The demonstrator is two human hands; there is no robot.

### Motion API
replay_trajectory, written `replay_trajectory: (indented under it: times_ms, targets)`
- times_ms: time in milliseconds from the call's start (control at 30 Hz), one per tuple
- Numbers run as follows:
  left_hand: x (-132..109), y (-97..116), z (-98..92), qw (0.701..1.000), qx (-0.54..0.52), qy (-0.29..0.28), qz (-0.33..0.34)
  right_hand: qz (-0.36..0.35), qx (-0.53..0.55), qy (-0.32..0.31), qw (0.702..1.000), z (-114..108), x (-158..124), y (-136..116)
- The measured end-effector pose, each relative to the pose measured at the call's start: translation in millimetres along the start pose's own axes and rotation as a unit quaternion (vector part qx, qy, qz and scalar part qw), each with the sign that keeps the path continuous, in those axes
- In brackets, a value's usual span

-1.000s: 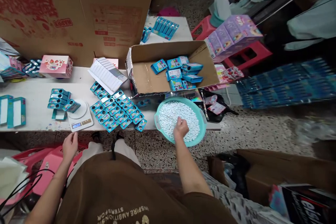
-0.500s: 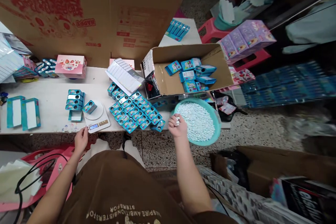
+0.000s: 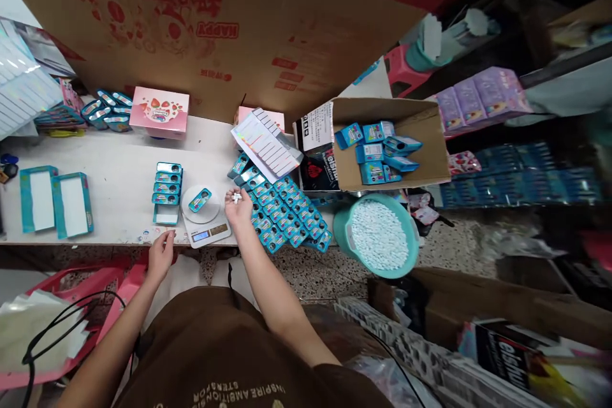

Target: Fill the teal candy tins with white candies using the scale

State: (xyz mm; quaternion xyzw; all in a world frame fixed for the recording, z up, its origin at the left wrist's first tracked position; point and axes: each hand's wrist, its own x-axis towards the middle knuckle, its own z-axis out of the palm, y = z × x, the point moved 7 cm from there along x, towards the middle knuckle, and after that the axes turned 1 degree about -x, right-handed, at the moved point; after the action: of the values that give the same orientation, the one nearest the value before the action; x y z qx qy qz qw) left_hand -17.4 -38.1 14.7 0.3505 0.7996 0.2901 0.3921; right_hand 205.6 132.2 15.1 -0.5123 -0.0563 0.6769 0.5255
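My right hand (image 3: 239,209) is cupped around a small heap of white pellets (image 3: 236,197), just right of the digital kitchen scale (image 3: 206,235). On the scale's round plate lies one small blue tin (image 3: 199,200). My left hand (image 3: 161,255) hangs at the table's front edge, left of the scale, its fingers loosely bent and apart with nothing visible in them. Behind it, a row of blue tins (image 3: 167,188) stands in an open display tray (image 3: 166,214). A large group of blue tins (image 3: 282,217) covers the table right of my right hand.
A turquoise bucket (image 3: 342,229) full of white pellets stands at the right, below an open carton (image 3: 392,108) holding blue packs. Two display trays (image 3: 71,204) lie at the left. Label sheets (image 3: 268,143) rest on the tins. A pink box (image 3: 159,111) and a big carton (image 3: 258,25) stand behind.
My right hand has moved left from the bucket to the scale, carrying white pellets, and its fingers have loosened. My left hand has drawn slightly away from the scale. The view has shifted left.
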Motion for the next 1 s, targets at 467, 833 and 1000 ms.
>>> replay_trajectory:
  times_ms: [467,833,1000]
  targets:
    - [5,-49,-26.1,0.995,-0.051,0.025,-0.077,-0.020,0.023,0.095,0.995,38,9,38]
    - [14,-57,-31.2,0.994,-0.063,0.028,-0.085,-0.061,-0.034,0.117,0.991,42,8,38]
    - [16,-55,-33.0,0.994,-0.073,0.029,-0.081,-0.068,-0.036,0.104,0.992,43,8,40]
